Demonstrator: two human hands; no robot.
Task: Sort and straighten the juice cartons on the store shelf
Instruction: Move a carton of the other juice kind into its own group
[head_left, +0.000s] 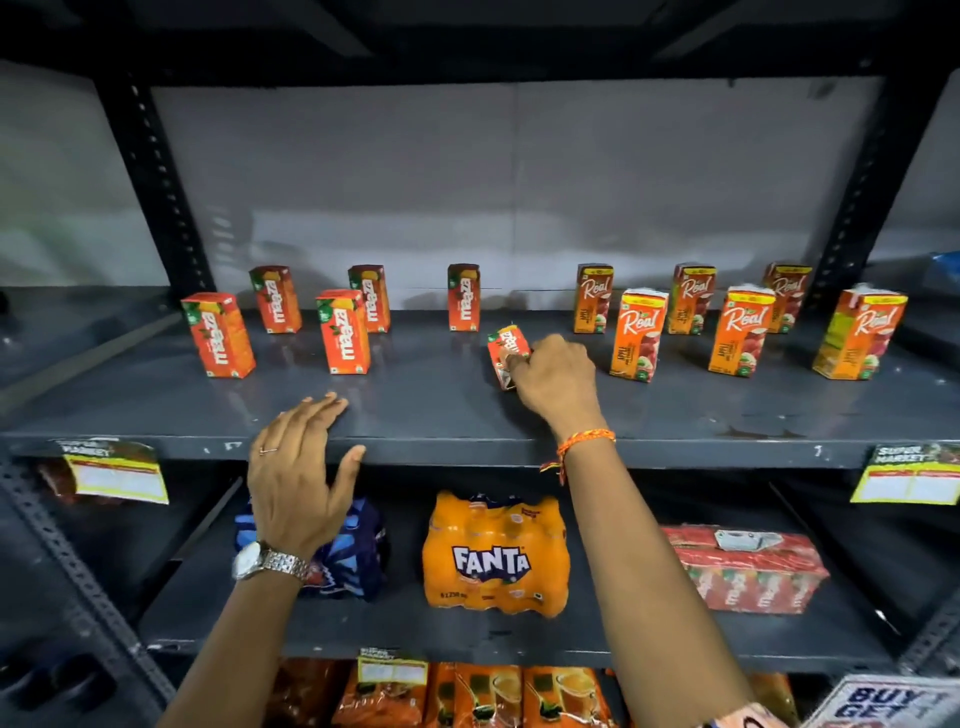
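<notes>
Head view shows the right hand (553, 376) closed on a tilted Maaza carton (508, 358) at the middle of the shelf (467, 415), between the other Maaza cartons (343, 332) at left and the Real cartons (636, 335) at right. The left hand (298, 467) rests open and flat on the shelf edge, holding nothing. The carton looks small and light, probably stiff but easy to dent. I would grip its two broad sides, near the middle.

Dark grey metal shelving rack (467, 410) with slotted uprights (156, 171), pretty dim overall. Behind it is a plain pale wall panel (493, 182). Yellow price tags (117, 475) hang off the shelf edge.
</notes>
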